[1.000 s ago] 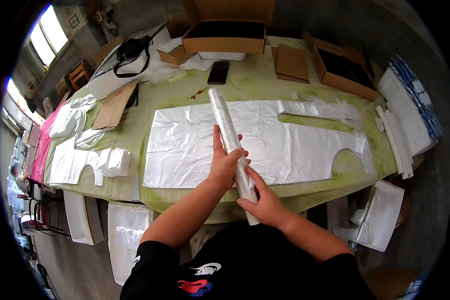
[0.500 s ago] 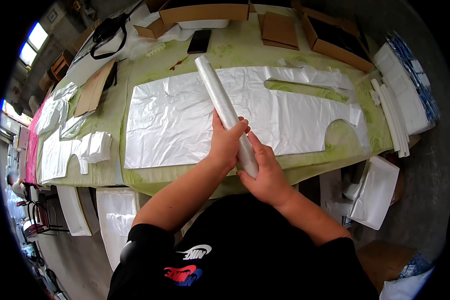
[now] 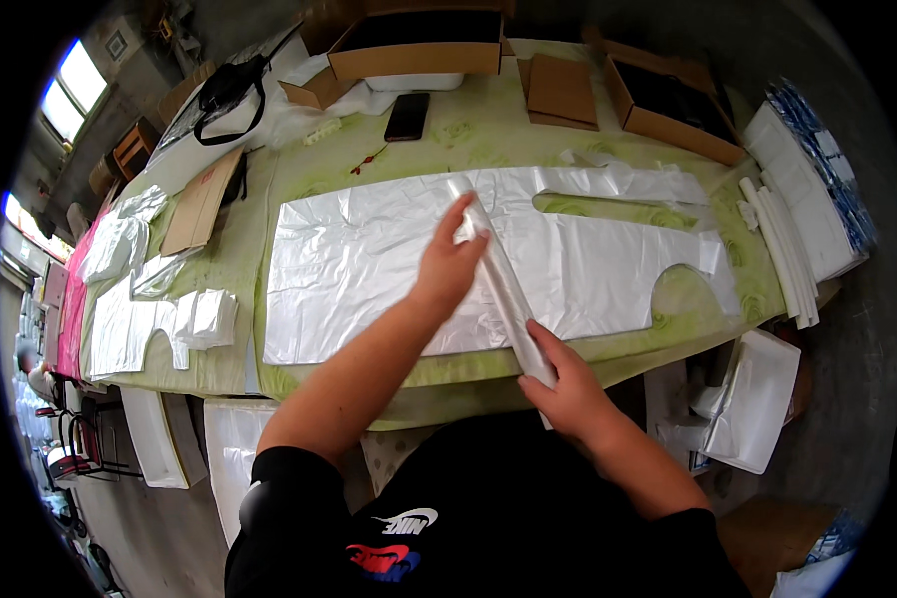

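A long, slim roll of whitish plastic film (image 3: 506,284) slants across in front of me, its far end tilted to the left. Near its upper end my left hand (image 3: 450,261) is loosely closed, thumb and fingers against the roll. My right hand (image 3: 573,394) grips the lower end, close to my body. Beneath the roll, a large flat white plastic sheet (image 3: 359,269) with cut-out openings at its right end lies on the table, wrinkled and shiny. It looks layered, though I cannot tell how many layers there are.
A pale green cloth covers the table (image 3: 488,110). At the back are a dark phone (image 3: 407,117), cardboard boxes (image 3: 668,110) and a black bag (image 3: 234,85). Folded white plastic pieces (image 3: 135,319) lie left; white rolls (image 3: 782,249) lie right. White bins (image 3: 752,399) stand below the edge.
My left hand has slid up toward the roll's far end, and my right hand has moved down and right with its lower end. The roll is lower, and the view has shifted slightly.
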Tool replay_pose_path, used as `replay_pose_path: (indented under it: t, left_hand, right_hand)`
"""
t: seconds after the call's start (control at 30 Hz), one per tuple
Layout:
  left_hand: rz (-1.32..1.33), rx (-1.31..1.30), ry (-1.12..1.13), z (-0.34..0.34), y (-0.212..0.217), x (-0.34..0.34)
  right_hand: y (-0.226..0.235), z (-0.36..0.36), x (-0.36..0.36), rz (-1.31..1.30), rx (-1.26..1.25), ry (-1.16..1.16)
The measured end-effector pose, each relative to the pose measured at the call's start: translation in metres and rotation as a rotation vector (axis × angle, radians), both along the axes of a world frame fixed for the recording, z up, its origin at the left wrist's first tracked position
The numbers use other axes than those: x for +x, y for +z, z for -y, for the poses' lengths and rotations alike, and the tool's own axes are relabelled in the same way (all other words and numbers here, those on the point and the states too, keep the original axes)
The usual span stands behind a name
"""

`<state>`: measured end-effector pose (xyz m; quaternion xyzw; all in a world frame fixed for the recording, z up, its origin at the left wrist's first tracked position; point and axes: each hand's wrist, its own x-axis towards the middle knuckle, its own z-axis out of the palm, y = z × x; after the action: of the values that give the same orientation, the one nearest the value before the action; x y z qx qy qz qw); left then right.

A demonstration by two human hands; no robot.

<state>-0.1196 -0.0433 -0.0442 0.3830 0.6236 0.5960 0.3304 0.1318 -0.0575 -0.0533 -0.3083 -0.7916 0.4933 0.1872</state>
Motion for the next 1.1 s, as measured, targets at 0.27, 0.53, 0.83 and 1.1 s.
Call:
replay_pose_path:
  t: [0.27, 0.53, 0.83, 1.1]
  left_hand:
    - [0.041, -0.459, -0.033, -0.049, -0.005, -0.074]
    - [0.072, -0.645, -0.208, -0.08, 0.003, -0.096]
    - [-0.099, -0.599, -0.149, -0.079, -0.02, -0.089]
    - [-0.786, -0.563, -0.129, -0.08, -0.029, -0.077]
  right_hand:
    - [0.008, 0.007, 0.036, 0.06, -0.076, 0.006]
    - [0.007, 0.003, 0.041, 0.042, -0.088, 0.03]
    - [0.03, 0.015, 0.089, 0.399, -0.273, -0.006]
    - [0.022, 0.068, 0.226, 0.58, -0.338, 0.019]
